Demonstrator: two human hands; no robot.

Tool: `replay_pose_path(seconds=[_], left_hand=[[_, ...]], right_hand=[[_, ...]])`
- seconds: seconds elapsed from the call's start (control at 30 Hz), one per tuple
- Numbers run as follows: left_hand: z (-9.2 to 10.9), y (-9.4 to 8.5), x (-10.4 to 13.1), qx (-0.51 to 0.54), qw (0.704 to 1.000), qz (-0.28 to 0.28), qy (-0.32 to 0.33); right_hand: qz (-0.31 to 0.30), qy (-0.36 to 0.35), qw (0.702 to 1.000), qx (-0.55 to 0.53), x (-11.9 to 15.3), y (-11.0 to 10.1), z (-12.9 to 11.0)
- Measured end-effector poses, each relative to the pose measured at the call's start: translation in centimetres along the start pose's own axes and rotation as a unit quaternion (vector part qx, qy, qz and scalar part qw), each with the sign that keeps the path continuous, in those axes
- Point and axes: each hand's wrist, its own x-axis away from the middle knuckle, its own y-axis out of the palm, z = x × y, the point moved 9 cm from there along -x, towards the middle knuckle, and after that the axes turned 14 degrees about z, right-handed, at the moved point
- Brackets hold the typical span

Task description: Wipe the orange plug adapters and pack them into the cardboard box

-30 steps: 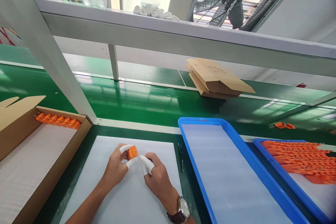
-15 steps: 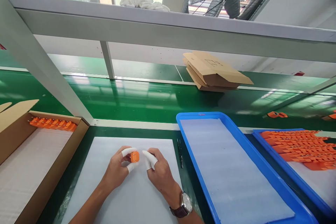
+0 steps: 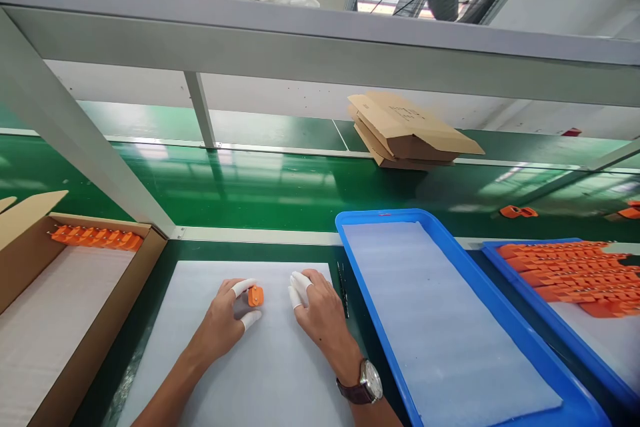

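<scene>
My left hand (image 3: 224, 312), with white finger cots on thumb and forefinger, is spread around a small orange part (image 3: 255, 296) with a tiny metal dot on its face. A slight gap shows below the part at the thumb, and it seems to rest on the white mat (image 3: 220, 373). To the right, my right hand (image 3: 320, 310) hovers over or touches the mat, its white-capped fingers bent together. Whatever those fingertips hold, if anything, is hidden. Just beyond them lies a thin dark tool (image 3: 343, 288), perhaps tweezers.
An open cardboard box (image 3: 107, 307) at left has a row of orange parts (image 3: 95, 237). At right stand a paper-lined blue tray (image 3: 385, 340) and another tray (image 3: 600, 380) bearing many orange parts (image 3: 570, 273). Folded cardboard (image 3: 413, 127) lies behind a grey frame (image 3: 320, 47).
My right hand has moved right, away from the orange part. My left finger and thumb have parted slightly, while the part has stayed in place on the mat.
</scene>
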Motion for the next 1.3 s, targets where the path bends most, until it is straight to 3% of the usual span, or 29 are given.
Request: replay_pose_path(seconds=[0.23, 0.47, 0.63, 0.77, 0.87, 1.1, 1.3], left_hand=[[0.3, 0.0, 0.0, -0.013, 1.000, -0.010, 0.009], [0.5, 0.2, -0.3, -0.022, 1.000, 0.005, 0.018], [1.4, 0.4, -0.3, -0.025, 0.998, 0.010, 0.055], [1.8, 0.7, -0.1, 0.000, 0.998, -0.014, 0.064], [1.8, 0.9, 0.0, 0.013, 0.997, -0.034, 0.065], [1.6, 1.2, -0.2, 0.012, 0.996, -0.078, 0.041], [2.0, 1.3, -0.1, 0.017, 0.995, -0.096, 0.034]], right_hand=[[0.033, 0.024, 0.999, -0.036, -0.9, -1.4, 0.4], [-0.054, -0.020, 0.998, -0.012, -0.1, 0.8, 0.0], [-0.064, -0.005, 0.981, -0.183, 0.1, 0.6, -2.6], [-0.058, -0.039, 0.957, -0.282, 0.6, 0.4, -5.4], [-0.059, -0.056, 0.960, -0.269, 0.9, 0.9, -5.8], [-0.018, -0.035, 0.966, -0.254, 0.6, 0.5, -4.2], [-0.051, -0.085, 0.952, -0.289, 0.7, 0.6, -5.7]])
